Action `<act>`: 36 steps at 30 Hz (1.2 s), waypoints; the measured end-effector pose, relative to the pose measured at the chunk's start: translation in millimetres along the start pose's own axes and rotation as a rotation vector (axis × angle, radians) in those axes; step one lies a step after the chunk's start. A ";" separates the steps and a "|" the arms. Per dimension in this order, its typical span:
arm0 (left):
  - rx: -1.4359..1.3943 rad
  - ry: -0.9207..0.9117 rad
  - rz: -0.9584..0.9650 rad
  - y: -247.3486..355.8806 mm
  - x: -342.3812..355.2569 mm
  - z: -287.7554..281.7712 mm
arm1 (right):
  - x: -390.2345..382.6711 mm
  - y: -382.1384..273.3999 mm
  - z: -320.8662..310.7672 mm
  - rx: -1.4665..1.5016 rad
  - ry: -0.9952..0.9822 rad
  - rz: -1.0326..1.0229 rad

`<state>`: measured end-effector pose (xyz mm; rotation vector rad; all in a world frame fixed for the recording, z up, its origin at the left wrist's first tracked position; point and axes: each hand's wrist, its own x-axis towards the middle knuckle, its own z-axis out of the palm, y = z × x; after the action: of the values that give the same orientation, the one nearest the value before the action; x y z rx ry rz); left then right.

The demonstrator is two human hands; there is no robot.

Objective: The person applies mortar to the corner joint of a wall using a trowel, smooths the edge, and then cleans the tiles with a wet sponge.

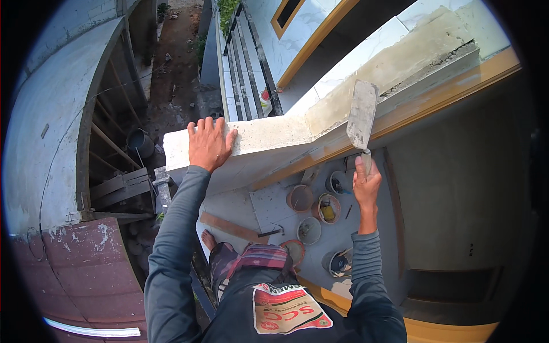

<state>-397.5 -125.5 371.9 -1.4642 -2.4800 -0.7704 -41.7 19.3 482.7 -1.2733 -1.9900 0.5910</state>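
Note:
My left hand (211, 143) grips the top of the white rendered wall ledge (274, 134), fingers curled at its far edge. My right hand (367, 183) is closed around the handle of a trowel, its grey, mortar-smeared blade (361, 111) raised just in front of the ledge where it angles up to the right. A beige rendered strip (400, 68) runs along that rising section, with a rough, dark crack along its edge. Below it runs a yellow-painted trim (434, 100).
Several buckets (300, 197), a hammer (271, 232) and a wooden plank (226, 224) lie on the floor far below. A metal railing (243, 63) stands beyond the ledge. A curved concrete structure (63, 114) and a dirt passage (177, 74) are at left. My bare foot (209, 240) shows below.

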 end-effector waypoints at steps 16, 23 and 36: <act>0.004 -0.057 -0.012 1.6 -1.1 -5.8 | 23.3 -1.8 -2.5 -0.002 -0.004 -0.126; 0.006 -0.019 -0.003 -0.5 -1.6 -1.5 | 12.7 -17.1 2.6 0.029 0.063 -0.103; -0.006 -0.015 0.004 1.4 1.6 -3.8 | 16.7 -8.3 -4.2 0.171 0.163 -0.139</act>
<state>-397.6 -125.6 376.2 -1.4820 -2.4873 -0.7693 -48.2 31.0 496.2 -1.0377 -1.8346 0.5585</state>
